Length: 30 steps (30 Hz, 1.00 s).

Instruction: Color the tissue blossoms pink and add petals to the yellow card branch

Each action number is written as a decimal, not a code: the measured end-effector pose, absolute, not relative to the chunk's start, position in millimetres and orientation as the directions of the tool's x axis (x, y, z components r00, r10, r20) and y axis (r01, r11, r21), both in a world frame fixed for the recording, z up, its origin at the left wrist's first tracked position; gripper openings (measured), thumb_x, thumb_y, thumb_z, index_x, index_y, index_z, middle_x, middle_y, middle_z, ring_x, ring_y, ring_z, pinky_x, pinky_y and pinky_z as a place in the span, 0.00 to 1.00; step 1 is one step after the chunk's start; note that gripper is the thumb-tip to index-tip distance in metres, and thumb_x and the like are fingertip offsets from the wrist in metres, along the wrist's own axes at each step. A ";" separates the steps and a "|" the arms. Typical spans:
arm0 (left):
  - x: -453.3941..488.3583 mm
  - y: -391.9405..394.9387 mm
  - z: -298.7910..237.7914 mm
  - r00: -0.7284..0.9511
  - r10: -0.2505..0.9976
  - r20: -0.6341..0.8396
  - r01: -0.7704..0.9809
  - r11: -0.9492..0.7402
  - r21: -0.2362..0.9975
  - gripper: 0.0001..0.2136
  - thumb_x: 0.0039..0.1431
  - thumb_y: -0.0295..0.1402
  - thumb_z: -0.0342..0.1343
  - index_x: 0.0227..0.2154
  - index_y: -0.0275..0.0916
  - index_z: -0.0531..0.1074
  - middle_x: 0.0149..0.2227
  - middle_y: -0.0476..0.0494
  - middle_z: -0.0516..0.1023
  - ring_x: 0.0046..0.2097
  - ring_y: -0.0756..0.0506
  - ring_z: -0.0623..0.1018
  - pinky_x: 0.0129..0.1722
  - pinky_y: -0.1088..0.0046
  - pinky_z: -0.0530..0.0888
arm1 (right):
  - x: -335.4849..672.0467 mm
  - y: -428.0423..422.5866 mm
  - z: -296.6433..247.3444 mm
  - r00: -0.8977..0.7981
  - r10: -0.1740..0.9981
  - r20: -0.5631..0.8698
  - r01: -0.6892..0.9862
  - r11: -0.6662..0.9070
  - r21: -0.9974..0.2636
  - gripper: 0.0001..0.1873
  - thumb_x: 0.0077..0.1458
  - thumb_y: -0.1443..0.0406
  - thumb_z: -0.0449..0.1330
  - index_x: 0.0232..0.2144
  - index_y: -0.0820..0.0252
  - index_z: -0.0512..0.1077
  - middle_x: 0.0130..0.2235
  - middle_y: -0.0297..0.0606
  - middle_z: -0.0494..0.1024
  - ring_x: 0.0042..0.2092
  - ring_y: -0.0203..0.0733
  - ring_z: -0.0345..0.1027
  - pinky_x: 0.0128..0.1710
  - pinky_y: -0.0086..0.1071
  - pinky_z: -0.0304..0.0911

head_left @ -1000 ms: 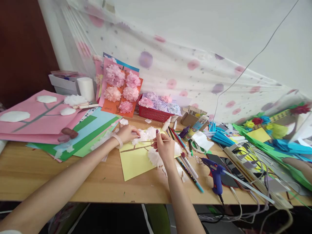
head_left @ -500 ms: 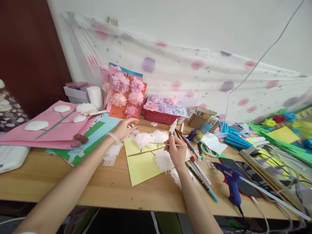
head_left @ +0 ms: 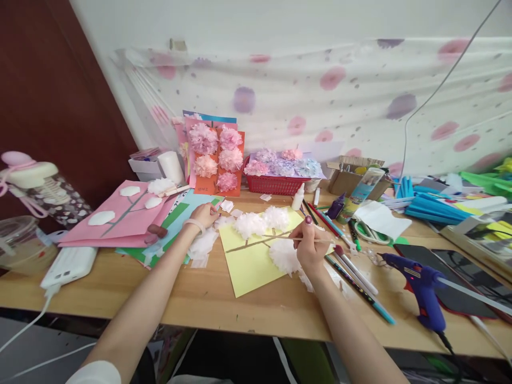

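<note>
Drawn back slightly towards the person since half a second ago, the left hand (head_left: 205, 215) now has its fingers gathered where they were looser before; whether anything is pinched between them I cannot tell. It hovers or rests beside a small white piece of folded paper (head_left: 226, 206), above loose white tissue scraps (head_left: 202, 246). With the view swung left, a speckled bottle with a pale pink lid (head_left: 66, 194) and a clear plastic cup (head_left: 22, 245) show more fully. As before, the right hand (head_left: 310, 245) is closed in a pinch on a thin pale wooden stick (head_left: 278, 238), held nearly level over the pale yellow rectangular paper sheet (head_left: 250, 272). That sheet lies flat and askew on the light wooden bench (head_left: 192, 306), between the two hands. A brown branch line (head_left: 240, 247) with short twigs crosses it; two fluffy white tissue flowers (head_left: 249, 225) sit along its far edge, and another fluffy white flower (head_left: 283, 256) lies below the branch, partly hidden by the right hand.
</note>
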State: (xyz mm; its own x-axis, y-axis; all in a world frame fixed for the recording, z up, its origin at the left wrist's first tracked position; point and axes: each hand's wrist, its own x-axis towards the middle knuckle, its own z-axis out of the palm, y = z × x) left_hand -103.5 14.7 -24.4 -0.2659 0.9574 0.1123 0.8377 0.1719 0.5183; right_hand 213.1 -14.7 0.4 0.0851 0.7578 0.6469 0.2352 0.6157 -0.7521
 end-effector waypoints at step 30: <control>-34.2 -19.1 18.4 0.096 0.985 0.144 0.484 -0.173 0.858 0.16 0.41 0.41 0.65 0.33 0.39 0.73 0.36 0.44 0.80 0.37 0.44 0.80 0.40 0.63 0.78 | 202.3 -7.6 -2.1 -0.056 0.842 0.537 0.361 0.519 -0.775 0.26 0.64 0.53 0.48 0.18 0.57 0.68 0.17 0.31 0.70 0.21 0.34 0.65 0.26 0.27 0.55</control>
State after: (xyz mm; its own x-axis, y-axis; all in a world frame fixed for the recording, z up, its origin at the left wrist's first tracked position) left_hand -34.2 -19.1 18.4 0.0963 0.9848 0.1443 0.4837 -0.1730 0.8580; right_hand 202.3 -7.6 -2.1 -0.0557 0.8416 0.5372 0.3606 0.5186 -0.7752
